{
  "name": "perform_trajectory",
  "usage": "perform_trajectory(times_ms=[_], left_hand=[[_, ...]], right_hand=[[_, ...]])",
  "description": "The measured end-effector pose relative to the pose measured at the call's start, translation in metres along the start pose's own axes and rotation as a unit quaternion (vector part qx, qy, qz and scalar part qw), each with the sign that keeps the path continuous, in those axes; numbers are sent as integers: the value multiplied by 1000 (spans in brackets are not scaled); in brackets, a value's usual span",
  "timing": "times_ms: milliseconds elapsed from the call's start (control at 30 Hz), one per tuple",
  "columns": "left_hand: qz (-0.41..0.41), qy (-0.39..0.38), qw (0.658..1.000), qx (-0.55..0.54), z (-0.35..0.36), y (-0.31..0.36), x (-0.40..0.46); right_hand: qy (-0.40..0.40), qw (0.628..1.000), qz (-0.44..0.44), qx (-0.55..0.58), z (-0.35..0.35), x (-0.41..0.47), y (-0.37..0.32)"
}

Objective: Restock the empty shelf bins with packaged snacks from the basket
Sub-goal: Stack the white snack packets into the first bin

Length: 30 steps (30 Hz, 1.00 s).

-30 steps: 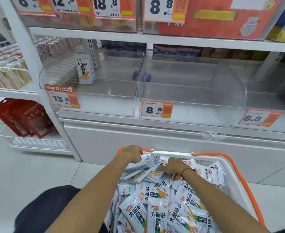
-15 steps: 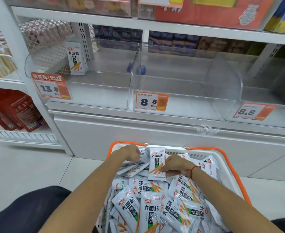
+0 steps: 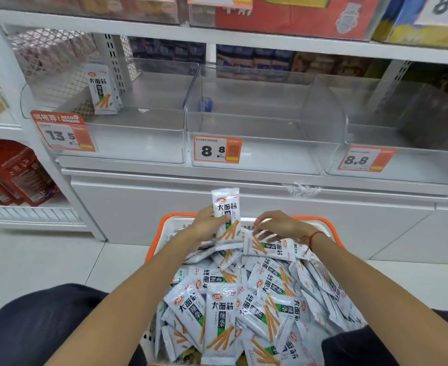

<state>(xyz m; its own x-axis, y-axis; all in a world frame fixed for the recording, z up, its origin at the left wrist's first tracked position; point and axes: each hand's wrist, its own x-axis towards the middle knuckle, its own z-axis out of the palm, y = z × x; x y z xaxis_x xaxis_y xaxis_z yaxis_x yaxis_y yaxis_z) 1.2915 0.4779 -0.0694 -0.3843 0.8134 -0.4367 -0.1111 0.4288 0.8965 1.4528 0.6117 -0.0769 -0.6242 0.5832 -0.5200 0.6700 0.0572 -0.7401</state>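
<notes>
Gripping upright snack packet [image 3: 226, 215] with left hand [image 3: 206, 224] above basket [image 3: 156, 239] far rim; right hand [image 3: 277, 226] fingers spread, touching heap. Risk: slick film slipping, packet dropping short of empty shelf bins [image 3: 257, 149].

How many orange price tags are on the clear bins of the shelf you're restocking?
3. The 13.5 tag on the left bin, the 8.8 tag on the middle bin, another 8.8 tag on the right bin. Further bins off-frame may carry more.
</notes>
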Motion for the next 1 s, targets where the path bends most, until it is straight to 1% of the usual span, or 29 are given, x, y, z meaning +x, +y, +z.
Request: perform_trajectory(times_ms=[33,67,100,133,167,200,300,333,367,400,467,500,600,667,733,800,833,900,933,967,1000], left_hand=[[9,15,1000,2,-2,0,1],[13,27,1000,1,-4,1,2],[9,32,999,0,-6,0,3],[-3,29,1000,-4,-8,0,4],[-16,23,1000,-3,-9,-2,6],[-31,14,999,3,-9,-3,7],[-66,-19,997,45,-7,-6,5],[-74,-27,995,53,-5,-6,5],[-78,-31,995,59,-4,-7,4],[-76,-28,994,66,-3,-7,3],[-53,-6,994,94,-2,-6,2],[-34,10,994,107,-2,-5,3],[6,47,989,137,-3,2,-2],[28,44,988,143,-2,6,-5],[27,23,989,145,-2,8,-9],[8,-15,991,135,-2,9,-10],[-5,-26,992,120,-1,8,-11],[-35,-32,996,82,4,11,-13],[-41,-29,997,57,6,12,-13],[-51,-23,998,24,9,13,-14],[-68,-19,998,1,9,14,-14]], right_hand=[[43,994,7,-103,-7,5,13],[61,977,20,-203,-10,8,27],[54,956,34,-285,-10,11,41],[34,941,51,-333,-7,12,53],[17,930,62,-361,-2,12,64],[22,921,63,-385,4,11,70],[78,884,40,-459,7,7,69],[77,883,34,-463,5,5,65],[68,895,31,-440,1,3,61],[52,915,27,-400,-3,2,54],[6,948,4,-319,-13,-6,37],[-25,954,-3,-297,-19,-11,24],[-126,960,5,-252,-31,-26,-15],[-161,965,-3,-208,-33,-30,-32],[-167,971,-27,-167,-30,-32,-43],[-136,982,-52,-123,-23,-32,-50],[-101,988,-68,-97,-17,-32,-52],[3,995,-99,-26,-6,-29,-51],[54,992,-111,-2,-1,-26,-50],[94,988,-120,2,4,-24,-49],[126,983,-129,-19,8,-22,-49]])
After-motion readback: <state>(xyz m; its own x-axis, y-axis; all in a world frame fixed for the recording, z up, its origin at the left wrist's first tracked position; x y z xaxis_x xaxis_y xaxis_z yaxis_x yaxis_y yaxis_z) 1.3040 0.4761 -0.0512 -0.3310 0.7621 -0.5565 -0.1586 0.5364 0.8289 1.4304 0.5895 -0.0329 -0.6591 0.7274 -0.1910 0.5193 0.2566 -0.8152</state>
